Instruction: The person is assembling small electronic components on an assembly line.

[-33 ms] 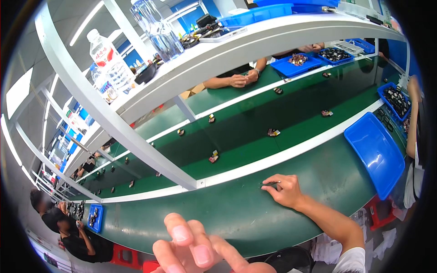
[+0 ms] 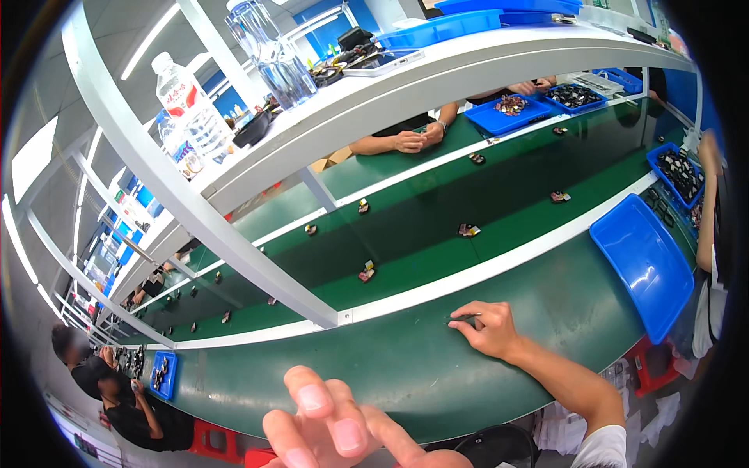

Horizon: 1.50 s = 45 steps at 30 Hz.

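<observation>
Over the near worktop point(image 2: 374, 378), the right hand point(image 2: 493, 327) has its grip pinched on a small dark piece point(image 2: 469, 315), probably with fingertips because it is thin; the left hand point(image 2: 335, 429), nearer, curls loosely, fingers parted. The left blue tray point(image 2: 171, 365) holds dark parts, the far tray point(image 2: 485, 121) brownish ones.

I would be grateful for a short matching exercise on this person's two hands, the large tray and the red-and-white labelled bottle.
Things:
1. right hand
2. left hand
3. large blue tray
4. labelled bottle

Places or states:
A. up on the white shelf
B. at the picture's lower edge, fingers bent
C. pinching a small thin item
D. to the right of the right hand

Pairs: 1-C, 2-B, 3-D, 4-A
</observation>
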Each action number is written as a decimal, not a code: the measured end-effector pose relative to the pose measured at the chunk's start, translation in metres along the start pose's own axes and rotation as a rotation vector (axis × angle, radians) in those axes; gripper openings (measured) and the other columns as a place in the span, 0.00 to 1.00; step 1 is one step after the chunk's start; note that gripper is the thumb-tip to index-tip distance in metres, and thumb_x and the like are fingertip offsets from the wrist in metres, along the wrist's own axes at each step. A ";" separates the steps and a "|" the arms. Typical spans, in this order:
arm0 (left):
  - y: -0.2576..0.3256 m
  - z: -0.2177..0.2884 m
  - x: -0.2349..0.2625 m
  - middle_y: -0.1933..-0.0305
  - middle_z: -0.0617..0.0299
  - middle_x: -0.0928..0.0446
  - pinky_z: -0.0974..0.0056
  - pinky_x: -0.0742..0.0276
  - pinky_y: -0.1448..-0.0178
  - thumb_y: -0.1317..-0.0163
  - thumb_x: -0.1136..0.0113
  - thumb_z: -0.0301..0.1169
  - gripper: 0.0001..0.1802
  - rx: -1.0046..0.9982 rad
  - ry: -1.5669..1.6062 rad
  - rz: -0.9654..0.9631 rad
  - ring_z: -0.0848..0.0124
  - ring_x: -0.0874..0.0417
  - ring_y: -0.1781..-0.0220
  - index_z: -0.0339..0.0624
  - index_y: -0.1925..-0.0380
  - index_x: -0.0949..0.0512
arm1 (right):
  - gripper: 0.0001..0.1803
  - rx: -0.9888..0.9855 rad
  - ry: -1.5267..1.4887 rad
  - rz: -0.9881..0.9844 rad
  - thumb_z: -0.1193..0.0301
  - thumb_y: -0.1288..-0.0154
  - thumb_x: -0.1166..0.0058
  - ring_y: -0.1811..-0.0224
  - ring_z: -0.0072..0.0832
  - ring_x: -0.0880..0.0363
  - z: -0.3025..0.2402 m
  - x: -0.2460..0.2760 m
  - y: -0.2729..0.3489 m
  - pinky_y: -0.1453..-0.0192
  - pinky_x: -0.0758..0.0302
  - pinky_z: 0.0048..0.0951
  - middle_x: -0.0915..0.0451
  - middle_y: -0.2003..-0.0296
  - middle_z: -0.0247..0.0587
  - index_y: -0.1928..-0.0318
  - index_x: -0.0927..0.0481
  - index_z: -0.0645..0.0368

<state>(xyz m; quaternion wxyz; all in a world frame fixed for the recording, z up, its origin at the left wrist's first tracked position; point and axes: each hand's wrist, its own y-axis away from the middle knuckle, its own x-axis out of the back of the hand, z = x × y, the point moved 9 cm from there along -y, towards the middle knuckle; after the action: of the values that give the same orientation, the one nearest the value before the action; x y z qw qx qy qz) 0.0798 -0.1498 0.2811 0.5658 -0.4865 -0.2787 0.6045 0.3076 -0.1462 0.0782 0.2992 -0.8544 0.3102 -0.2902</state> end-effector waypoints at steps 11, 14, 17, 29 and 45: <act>-0.010 -0.006 -0.003 0.33 0.43 0.42 0.46 0.13 0.50 0.24 0.47 0.43 0.20 -0.039 0.080 0.145 0.58 0.25 0.41 0.34 0.50 0.23 | 0.07 0.028 0.040 0.001 0.76 0.48 0.27 0.89 0.20 0.32 -0.001 -0.004 -0.002 0.81 0.35 0.24 0.13 0.72 0.35 0.68 0.13 0.57; -0.015 -0.020 0.003 0.31 0.43 0.44 0.47 0.12 0.49 0.28 0.39 0.41 0.21 -0.011 0.147 0.031 0.60 0.25 0.39 0.33 0.47 0.22 | 0.08 0.027 0.006 0.005 0.77 0.48 0.27 0.89 0.19 0.33 0.000 -0.004 -0.002 0.81 0.35 0.24 0.13 0.71 0.34 0.68 0.14 0.57; -0.006 -0.020 -0.005 0.35 0.39 0.41 0.47 0.14 0.50 0.27 0.43 0.44 0.25 -0.094 0.232 0.031 0.57 0.23 0.44 0.33 0.43 0.26 | 0.08 0.028 0.011 -0.003 0.77 0.48 0.26 0.89 0.19 0.34 -0.006 -0.009 -0.003 0.81 0.36 0.24 0.13 0.71 0.34 0.67 0.13 0.57; -0.016 -0.059 0.011 0.35 0.36 0.39 0.52 0.18 0.48 0.36 0.36 0.45 0.35 0.138 0.299 -0.035 0.61 0.23 0.50 0.22 0.42 0.27 | 0.08 0.050 0.035 -0.032 0.78 0.47 0.27 0.89 0.17 0.37 -0.001 -0.007 -0.002 0.82 0.38 0.24 0.12 0.68 0.33 0.66 0.13 0.58; -0.013 -0.095 0.118 0.42 0.55 0.32 0.75 0.28 0.58 0.52 0.40 0.12 0.39 0.320 -0.170 0.548 0.75 0.30 0.55 0.33 0.35 0.33 | 0.10 -0.009 0.052 -0.039 0.78 0.48 0.26 0.89 0.17 0.37 -0.003 -0.007 -0.004 0.83 0.40 0.25 0.17 0.77 0.32 0.64 0.12 0.57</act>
<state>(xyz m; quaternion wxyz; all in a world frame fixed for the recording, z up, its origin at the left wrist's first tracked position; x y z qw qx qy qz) 0.1844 -0.0544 0.2252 0.4260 -0.3959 -0.0850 0.8090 0.3024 -0.1400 0.0804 0.2817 -0.8537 0.3026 -0.3167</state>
